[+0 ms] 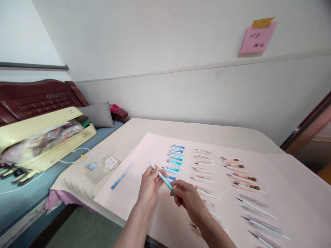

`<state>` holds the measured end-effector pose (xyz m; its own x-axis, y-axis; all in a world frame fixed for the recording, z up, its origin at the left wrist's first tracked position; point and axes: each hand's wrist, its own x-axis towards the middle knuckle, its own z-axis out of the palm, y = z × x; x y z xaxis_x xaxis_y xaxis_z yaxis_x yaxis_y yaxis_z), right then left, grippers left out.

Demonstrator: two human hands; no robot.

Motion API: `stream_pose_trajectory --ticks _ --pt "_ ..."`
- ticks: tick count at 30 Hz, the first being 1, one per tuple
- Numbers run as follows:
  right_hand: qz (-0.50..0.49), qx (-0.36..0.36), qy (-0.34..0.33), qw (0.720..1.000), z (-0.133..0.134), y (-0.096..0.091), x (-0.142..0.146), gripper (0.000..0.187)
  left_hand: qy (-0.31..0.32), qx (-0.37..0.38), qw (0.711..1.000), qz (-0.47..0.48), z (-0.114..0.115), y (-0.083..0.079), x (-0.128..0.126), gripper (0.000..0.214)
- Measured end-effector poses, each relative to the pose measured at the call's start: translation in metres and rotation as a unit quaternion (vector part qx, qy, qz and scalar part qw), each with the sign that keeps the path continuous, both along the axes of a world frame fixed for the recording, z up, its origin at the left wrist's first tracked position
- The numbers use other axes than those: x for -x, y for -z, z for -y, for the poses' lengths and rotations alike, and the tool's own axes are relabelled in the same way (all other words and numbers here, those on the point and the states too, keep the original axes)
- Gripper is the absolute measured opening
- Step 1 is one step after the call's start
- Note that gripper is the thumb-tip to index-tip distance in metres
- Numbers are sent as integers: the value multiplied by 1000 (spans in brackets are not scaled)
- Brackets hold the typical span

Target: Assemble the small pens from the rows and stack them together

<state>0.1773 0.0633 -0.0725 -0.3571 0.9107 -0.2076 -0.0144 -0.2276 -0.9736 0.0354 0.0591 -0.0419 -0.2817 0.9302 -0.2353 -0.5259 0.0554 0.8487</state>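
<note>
Both my hands hold one light-blue pen (165, 181) above the pink sheet, tilted with its pale tip up and to the left. Fingers of my left hand (150, 181) close round the tip half. My right hand (184, 196) pinches the lower, turquoise end. Just beyond lies a column of blue and turquoise pen parts (176, 162) with thin dark-tipped refills beside them. To the left, a single blue pen (121, 176) rests by itself on the pink sheet (103, 193). My right forearm hides some of the pieces under it.
Right of the hands lie columns of pinkish pen parts (203, 162), brown-topped ones (243, 177) and grey clear ones (261, 224), with refills. A clear plastic bag (99, 168) sits at the table's left. Beyond it, a yellow open case (46, 134) stands on a bed. A pink note (257, 38) hangs on the wall.
</note>
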Motion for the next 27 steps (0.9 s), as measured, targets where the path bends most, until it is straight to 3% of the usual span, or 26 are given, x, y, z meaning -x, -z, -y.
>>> stream_pose_trajectory --ticks 3,6,8,10,13,15,18,23,27 --pt "57 -53 23 997 4 -1 3 18 -14 -8 1000 -21 1 0 -4 23" --pt "187 -176 82 963 11 -4 7 15 -9 -14 999 -39 3 -2 -9 24" --pt "221 -214 109 945 13 -6 8 16 16 -22 999 -45 5 -5 -11 24" --pt "190 -194 90 958 13 -7 8 18 40 -30 998 -38 6 -7 -11 24" --pt "86 -85 21 992 11 -10 7 30 77 -44 996 9 6 -8 -7 21" --pt "43 -31 10 999 10 -11 6 34 97 -52 993 45 6 -9 -7 19" --pt "42 -37 26 998 10 -13 6 33 99 -56 991 63 7 -13 -9 19" --pt "76 -86 34 993 13 -12 8 31 64 -85 994 14 10 -15 -16 24" --pt "77 -62 34 995 14 -10 9 31 21 -71 997 16 7 -10 -14 24"
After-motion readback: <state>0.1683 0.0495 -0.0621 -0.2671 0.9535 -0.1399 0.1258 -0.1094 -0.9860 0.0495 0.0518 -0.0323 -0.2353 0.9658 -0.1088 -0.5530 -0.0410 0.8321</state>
